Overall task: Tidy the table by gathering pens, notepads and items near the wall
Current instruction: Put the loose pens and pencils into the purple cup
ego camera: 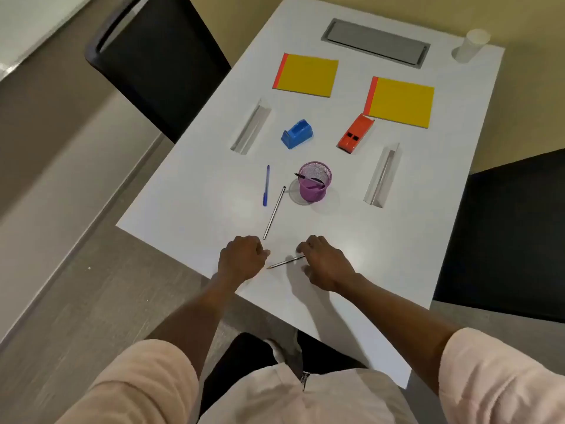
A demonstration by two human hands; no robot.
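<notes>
One short pencil point(284, 262) lies on the white table point(397, 270) close to its near edge, slanted, its tip toward your left hand point(241, 258) and its other end under the fingers of your right hand point(324, 264); your left hand is curled into a loose fist just beside the tip and grips nothing that shows; your right hand arches over the pencil's far end with fingers bent down, and you cannot tell whether they pinch it or only touch it. Just beyond your left hand a long grey pencil point(274, 212) lies angled toward the purple mesh cup point(315, 182); a blue pen point(266, 185) lies beside it on the left, apart from it; the cup stands upright with a dark pen point(308, 179) leaning inside. Farther out sit a blue tape dispenser point(297, 134) and an orange stapler point(356, 133); a clear plastic card stand point(250, 127) lies to the left of the dispenser and a second clear stand point(382, 179) to the right of the cup. Beyond these lie two yellow notepads with orange bindings, the left notepad point(305, 75) and the right notepad point(401, 102), the stapler's far end touching or just beside the right one; near the far edge are a grey cable hatch point(376, 42) and a white paper cup point(470, 45); black chairs stand at the left point(159, 56) and the right point(504, 234).
</notes>
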